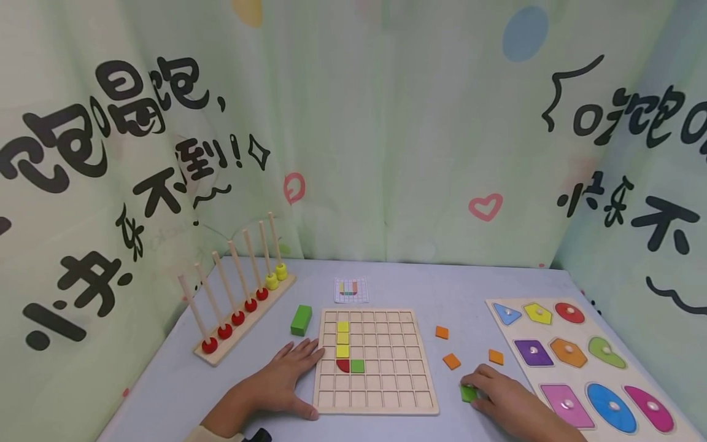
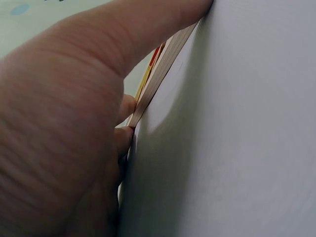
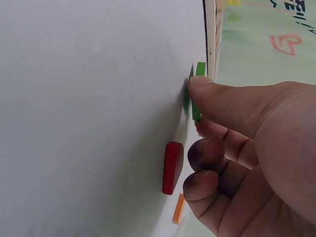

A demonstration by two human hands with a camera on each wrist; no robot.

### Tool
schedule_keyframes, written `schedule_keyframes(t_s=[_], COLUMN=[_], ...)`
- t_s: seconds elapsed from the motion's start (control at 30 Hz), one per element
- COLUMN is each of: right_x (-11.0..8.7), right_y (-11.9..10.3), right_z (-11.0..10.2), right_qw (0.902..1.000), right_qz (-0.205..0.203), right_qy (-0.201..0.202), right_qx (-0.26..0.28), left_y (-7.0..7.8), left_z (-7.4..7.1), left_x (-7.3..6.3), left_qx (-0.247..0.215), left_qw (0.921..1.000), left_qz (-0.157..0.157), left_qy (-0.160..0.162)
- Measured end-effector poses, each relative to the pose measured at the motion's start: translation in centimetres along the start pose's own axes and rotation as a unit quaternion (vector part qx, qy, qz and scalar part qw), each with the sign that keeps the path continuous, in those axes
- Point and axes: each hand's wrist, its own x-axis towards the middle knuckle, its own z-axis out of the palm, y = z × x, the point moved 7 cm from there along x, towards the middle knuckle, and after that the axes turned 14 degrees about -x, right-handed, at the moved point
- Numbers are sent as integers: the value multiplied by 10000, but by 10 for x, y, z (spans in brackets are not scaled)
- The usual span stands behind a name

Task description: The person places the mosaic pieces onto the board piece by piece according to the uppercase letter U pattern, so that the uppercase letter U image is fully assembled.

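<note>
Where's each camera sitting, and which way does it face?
Head: head-worn, facing forward and down at the grid board; left hand and right hand show.
Left wrist: wrist-worn, facing the board's edge; left hand shows.
Right wrist: wrist-worn, facing the green tile pinched by the right hand.
Head and right wrist share that tile.

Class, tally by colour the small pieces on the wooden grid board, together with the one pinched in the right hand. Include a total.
Yellow pieces: 3
Red piece: 1
Green pieces: 2 (one on the grid board, one in the right hand)
Total: 6
</note>
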Motion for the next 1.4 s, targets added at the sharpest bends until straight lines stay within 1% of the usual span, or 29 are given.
schedule_keyframes(t_s=[0.2,0.43,0.77,1.0,1.23,1.4], right_x=[1,9,20,25,36,45], right_y=[-8,-22,-44,-57,-67,-76], right_z=[-5,-10,-18,-25,-23,-21], right_qw=[9991,9966,9906,9850,9826,9814], right_qz=[-339,-652,-1109,-1415,-1585,-1668], right_qy=[249,503,802,982,938,826], right_qx=[-49,-22,-82,83,229,463], left_y=[0,-2,-6,-7,-4,-3], left_z=[1,0,3,4,3,2], left_x=[0,1,-1,1,2,2], left_qx=[56,56,26,107,119,154], left_qw=[10000,10000,10000,9999,9999,9999], left_qz=[17,-32,-77,-99,18,20], left_qy=[-21,-5,-21,-24,14,44])
